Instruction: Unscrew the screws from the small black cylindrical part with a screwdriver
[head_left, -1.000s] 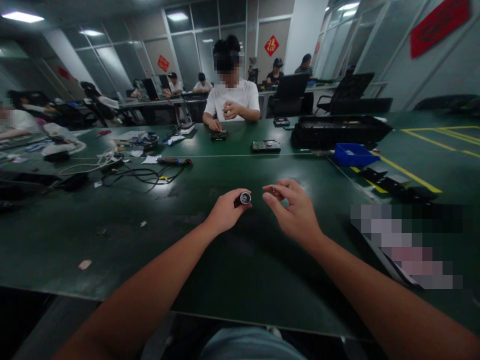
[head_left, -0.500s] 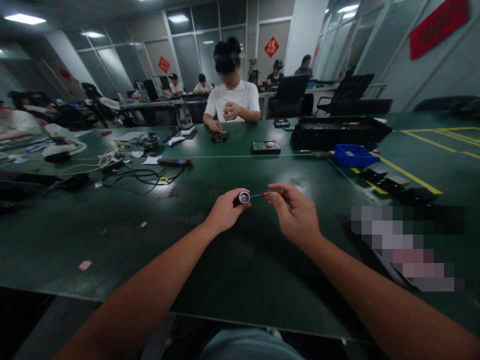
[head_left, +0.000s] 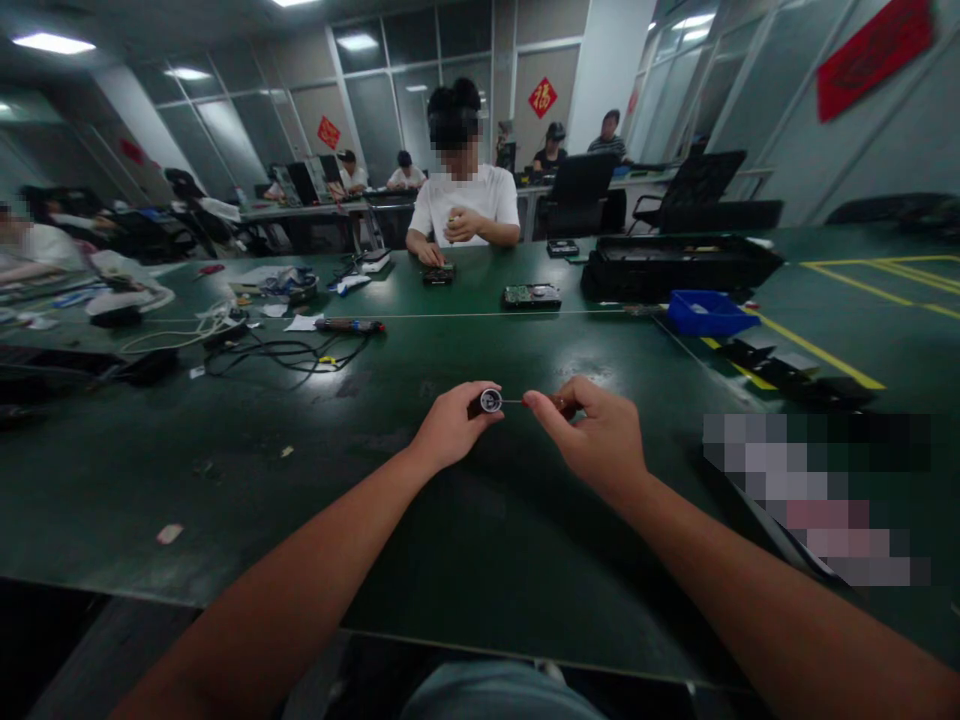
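Observation:
My left hand [head_left: 452, 427] is closed around a small dark cylindrical part [head_left: 490, 401] with a silvery ring-shaped end that faces me. My right hand [head_left: 600, 428] grips a screwdriver [head_left: 513, 402] by its reddish-brown handle, which the fingers mostly cover. Its thin shaft points left and reaches the silvery end of the part; whether the tip sits inside or only touches the rim I cannot tell. Both hands are held above the green table [head_left: 450, 540].
Across the table a person in white [head_left: 469, 205] handles a hard drive [head_left: 438, 274]. Another drive [head_left: 532, 296] lies nearer. To the right are a black case [head_left: 679, 268], a blue bin [head_left: 711, 313] and dark blocks. Cables [head_left: 289, 352] and an electric screwdriver [head_left: 350, 326] lie left.
My right hand has turned about the screwdriver handle, and its thumb now reaches further forward, covering the handle's front end. The part in my left hand has shifted slightly down.

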